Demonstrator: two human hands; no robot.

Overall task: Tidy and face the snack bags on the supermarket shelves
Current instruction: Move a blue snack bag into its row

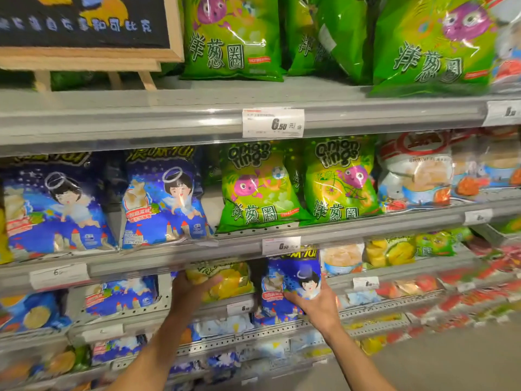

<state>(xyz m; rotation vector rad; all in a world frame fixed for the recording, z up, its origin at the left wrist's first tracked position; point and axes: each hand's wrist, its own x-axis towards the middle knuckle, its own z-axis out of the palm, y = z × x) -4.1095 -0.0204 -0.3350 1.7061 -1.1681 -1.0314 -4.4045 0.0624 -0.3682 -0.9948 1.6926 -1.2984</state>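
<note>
1. The left hand is reaching up to the third shelf down and is gripping a yellow snack bag — the thumb is lying across the bag's front and the other fingers are going behind its left edge, out of sight.
2. That yellow bag is sitting on the shelf just below the price rail, tilting a little, with its top tucked under the rail.
3. The right hand is holding a blue snack bag just to the right of the yellow one; the fingers are lying close together across the bag's lower front, and the thumb is wrapping round its right edge.
4. The blue bag is standing upright at the shelf's near edge, its top touching a white price tag on the rail above.
5. One shelf up, two more blue bags with the same angel picture are standing at the left, and two green onion-ring bags are standing beside them in the middle.
6. Further right on that shelf, clear-and-white shrimp-chip bags are leaning back.
7. On the top shelf, larger green bags are standing behind another price tag reading 6.50 — to their left a chalkboard sign in a wooden frame is resting on a small easel.
8. Lower shelves at the bottom are showing blurred blue, white and orange packs that cannot be told apart.
</note>
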